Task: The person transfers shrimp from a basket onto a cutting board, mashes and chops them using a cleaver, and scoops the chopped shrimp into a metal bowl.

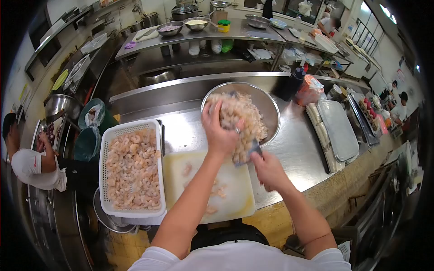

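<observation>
Over the near left part of a steel bowl, my left hand presses against a blurred heap of chopped shrimp. My right hand grips the handle of a wide-bladed knife, whose blade lies under the heap, mostly hidden. More chopped shrimp is inside the bowl. A few pieces lie on the white cutting board below my hands. To its left, a white perforated basket holds whole peeled shrimp.
Behind the bowl runs the counter's raised edge. A dark bottle, a plastic bag and metal trays stand right. A person works at far left; others are at the upper right.
</observation>
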A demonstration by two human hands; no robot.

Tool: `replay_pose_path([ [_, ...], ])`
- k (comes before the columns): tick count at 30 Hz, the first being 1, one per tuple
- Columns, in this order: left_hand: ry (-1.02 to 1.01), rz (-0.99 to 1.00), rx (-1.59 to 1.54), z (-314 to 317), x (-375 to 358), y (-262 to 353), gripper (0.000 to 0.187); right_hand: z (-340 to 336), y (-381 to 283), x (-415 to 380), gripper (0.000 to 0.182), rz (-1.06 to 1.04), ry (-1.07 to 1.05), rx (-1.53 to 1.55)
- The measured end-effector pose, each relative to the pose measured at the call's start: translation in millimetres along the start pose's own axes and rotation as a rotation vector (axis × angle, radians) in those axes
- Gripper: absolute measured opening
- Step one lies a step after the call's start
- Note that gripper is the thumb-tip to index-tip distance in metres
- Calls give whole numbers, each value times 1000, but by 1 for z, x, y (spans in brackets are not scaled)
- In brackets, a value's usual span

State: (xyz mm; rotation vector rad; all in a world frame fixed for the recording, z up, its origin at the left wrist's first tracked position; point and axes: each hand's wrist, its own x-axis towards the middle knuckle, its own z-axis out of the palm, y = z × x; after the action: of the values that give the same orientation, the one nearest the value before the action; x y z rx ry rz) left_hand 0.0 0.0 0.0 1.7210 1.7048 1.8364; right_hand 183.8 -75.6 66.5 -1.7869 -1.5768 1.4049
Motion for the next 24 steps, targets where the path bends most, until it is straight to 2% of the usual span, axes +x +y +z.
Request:
replay_pose_path([
  [2,18,13,-66,20,33,5,75,-9,-13,16,40,-62,119,-26],
  [5,6,-40,-228,73,56,-9,74,-24,3,63,35,-382,400,-253],
  [6,-189,-305,-275,101,57,-56,67,-22,18,101,29,-388,474,-555],
  [9,-344,-467,124,99,41,-74,60,-30,23,119,24,-361,481,-799],
  [12,-346,-420,90,82,35,-79,55,-36,23,112,20,-425,632,-762],
  [15,-361,-287,217,75,29,-82,53,-47,14,101,18,-490,693,-689],
  [18,-433,-180,306,78,20,-64,47,-50,21,97,18,-471,692,-656],
  [21,-775,-122,553,96,-9,-92,45,-50,30,79,18,-489,670,-583],
  [24,-1039,-378,566,72,12,-64,38,-50,39,59,17,-413,622,-484],
])
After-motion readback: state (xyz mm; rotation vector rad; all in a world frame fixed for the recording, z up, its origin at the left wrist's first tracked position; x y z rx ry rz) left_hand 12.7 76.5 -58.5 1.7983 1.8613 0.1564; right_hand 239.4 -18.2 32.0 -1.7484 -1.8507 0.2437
